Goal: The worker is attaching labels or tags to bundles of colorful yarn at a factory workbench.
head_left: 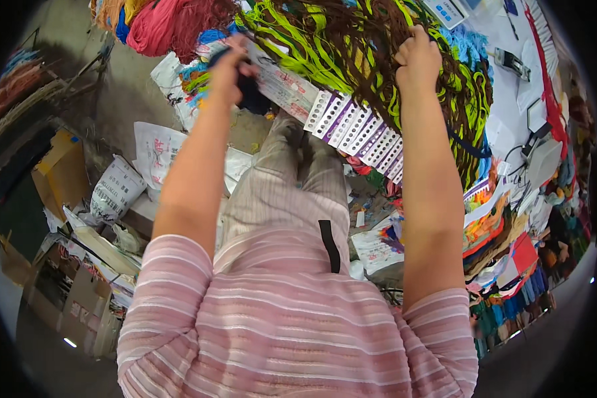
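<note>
Long loose strands of brown and lime green thread (341, 50) spread over the table in front of me. My right hand (419, 61) is closed, its fingers curled down into the brown strands on the right of the heap. At the table's left corner, my left hand (229, 71) is partly smeared by motion, with its fingers bent around a dark navy soft bundle (252, 98). Whether that bundle is thread or cloth I cannot make out. Between my hands, white and purple cards with punched holes (358, 131) lie in a row along the near table edge.
Pink-red skeins (172, 28) hang at the back left. A white device (446, 10) stands at the back right, with a dark clamp-like tool (512, 64) nearby. White sacks (118, 189) and a cardboard box (61, 169) sit on the left. Colourful thread bundles (487, 229) pile up on the right.
</note>
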`<action>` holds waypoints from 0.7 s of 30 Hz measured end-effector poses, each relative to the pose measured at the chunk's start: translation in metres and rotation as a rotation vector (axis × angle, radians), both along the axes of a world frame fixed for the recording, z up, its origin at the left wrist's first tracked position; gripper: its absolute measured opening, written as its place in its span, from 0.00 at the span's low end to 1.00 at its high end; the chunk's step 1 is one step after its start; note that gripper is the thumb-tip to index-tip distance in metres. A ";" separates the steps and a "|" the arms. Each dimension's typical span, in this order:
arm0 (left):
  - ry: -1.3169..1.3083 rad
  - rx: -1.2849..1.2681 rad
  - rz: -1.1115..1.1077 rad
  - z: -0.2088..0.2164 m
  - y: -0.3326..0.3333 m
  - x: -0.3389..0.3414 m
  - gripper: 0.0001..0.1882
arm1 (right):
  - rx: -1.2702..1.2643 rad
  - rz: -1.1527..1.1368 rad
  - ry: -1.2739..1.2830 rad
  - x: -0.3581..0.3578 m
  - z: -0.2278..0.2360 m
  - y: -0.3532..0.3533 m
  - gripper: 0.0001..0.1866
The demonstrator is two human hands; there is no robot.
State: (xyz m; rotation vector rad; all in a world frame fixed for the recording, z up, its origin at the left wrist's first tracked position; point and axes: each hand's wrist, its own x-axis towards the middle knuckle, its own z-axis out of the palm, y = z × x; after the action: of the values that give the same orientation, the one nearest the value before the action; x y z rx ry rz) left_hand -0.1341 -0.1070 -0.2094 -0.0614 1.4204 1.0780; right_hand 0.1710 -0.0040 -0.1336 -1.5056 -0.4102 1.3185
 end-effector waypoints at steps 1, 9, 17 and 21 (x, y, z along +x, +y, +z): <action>0.034 0.174 0.071 0.006 0.015 -0.028 0.17 | 0.006 0.011 0.051 0.009 -0.001 -0.002 0.07; 0.182 0.213 -0.397 0.057 -0.030 -0.062 0.16 | -0.327 0.084 0.064 0.017 0.003 -0.096 0.21; 0.492 0.087 -0.723 -0.034 -0.075 0.115 0.12 | -0.025 0.734 -0.789 -0.047 -0.078 -0.170 0.12; 0.651 -0.030 -0.952 -0.019 -0.057 0.139 0.13 | -0.133 0.411 -0.546 -0.039 -0.093 -0.174 0.11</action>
State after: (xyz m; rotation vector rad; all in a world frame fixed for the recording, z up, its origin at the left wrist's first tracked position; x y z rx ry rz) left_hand 0.0052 -0.1643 -0.2281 0.9301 1.7336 0.2631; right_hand 0.1318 -0.1778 -0.2268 -1.9652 -1.0420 1.2395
